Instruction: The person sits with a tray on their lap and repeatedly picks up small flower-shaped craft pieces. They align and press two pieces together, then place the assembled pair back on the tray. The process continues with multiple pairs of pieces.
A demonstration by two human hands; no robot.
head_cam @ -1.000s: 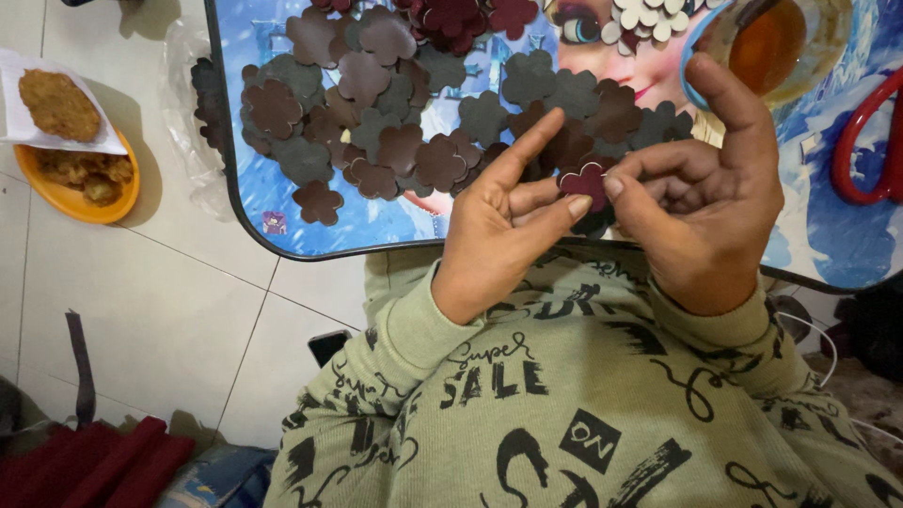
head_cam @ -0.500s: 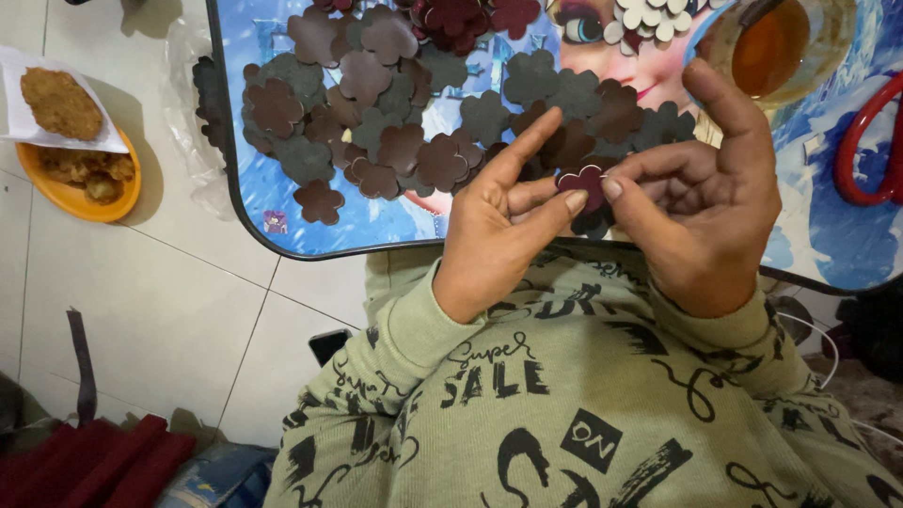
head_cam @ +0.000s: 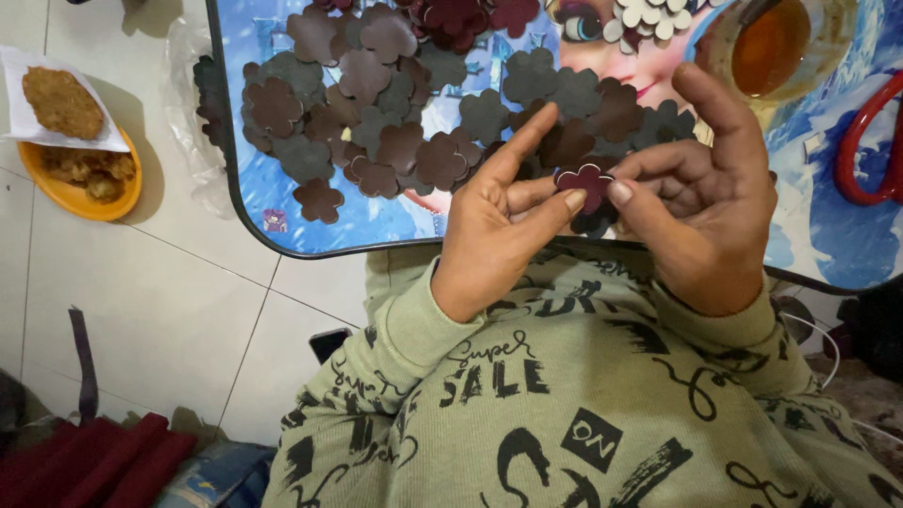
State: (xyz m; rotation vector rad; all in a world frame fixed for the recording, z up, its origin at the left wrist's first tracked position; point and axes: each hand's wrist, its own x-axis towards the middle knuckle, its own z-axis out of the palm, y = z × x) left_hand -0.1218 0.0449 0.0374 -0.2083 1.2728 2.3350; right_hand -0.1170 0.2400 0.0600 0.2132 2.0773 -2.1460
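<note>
Right between my fingertips sits a small dark maroon flower-shaped cutout (head_cam: 585,179), and I've got it pinched from both sides. My left hand (head_cam: 499,230) presses its thumb tip against the cutout's lower left edge, index finger stretched out straight above it, pointing up and to the right. My right hand (head_cam: 705,221) meets it from the other side, thumb tip on the lower right edge, the other fingers curled behind the petals. So the cutout lies held up in the gap between the two thumbs, just above the near edge of the blue cartoon-printed tray table (head_cam: 376,216).

Past the cutout, on that table, a loose heap of brown and grey flower-shaped cutouts (head_cam: 376,113) spreads out, some overlapping. At the table's far right corner stands a glass of amber liquid (head_cam: 771,42), and beside it a red curved handle (head_cam: 865,141). Left of the table, on the pale tiled floor (head_cam: 141,310), an orange bowl of fried food (head_cam: 80,169) sits with a patty on white paper (head_cam: 61,102) over it.
</note>
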